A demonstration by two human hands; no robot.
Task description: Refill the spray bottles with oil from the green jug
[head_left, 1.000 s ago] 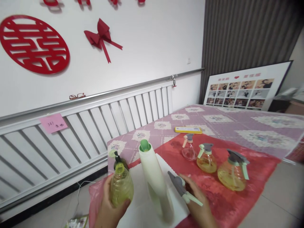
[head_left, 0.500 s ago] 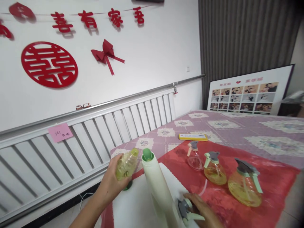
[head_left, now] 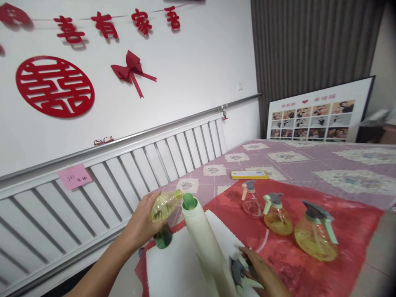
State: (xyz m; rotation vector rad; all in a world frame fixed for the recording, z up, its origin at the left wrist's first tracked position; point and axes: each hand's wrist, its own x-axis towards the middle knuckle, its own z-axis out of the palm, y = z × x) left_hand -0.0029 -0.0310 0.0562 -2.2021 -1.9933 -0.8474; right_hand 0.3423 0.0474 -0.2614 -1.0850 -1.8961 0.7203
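My left hand [head_left: 145, 220] is wrapped round a clear plastic bottle [head_left: 167, 205] of yellowish liquid. The bottle is tipped to the right, its mouth close to a green scoop-shaped piece [head_left: 189, 201] in the opening of a tall pale green container [head_left: 206, 239]. I cannot tell whether liquid is flowing. Beneath the left hand a dark green bottle [head_left: 163, 238] stands on a white sheet [head_left: 167, 268]. At lower right my right hand [head_left: 262, 272] has its fingers closed on a grey and green spray head [head_left: 237, 271], partly hidden by the container and the fingers.
On the red cloth [head_left: 309, 280] stand a small clear spray bottle [head_left: 252, 204] and two with yellow liquid, a middle spray bottle [head_left: 277, 220] and a larger spray bottle [head_left: 315, 241]. Behind them lies a yellow-edged flat box [head_left: 249, 175]. A white radiator [head_left: 123, 173] runs along the wall.
My left hand has tipped the plastic bottle further over, bringing its mouth beside the green piece. More of the dark green bottle shows. My right hand stays at the spray head.
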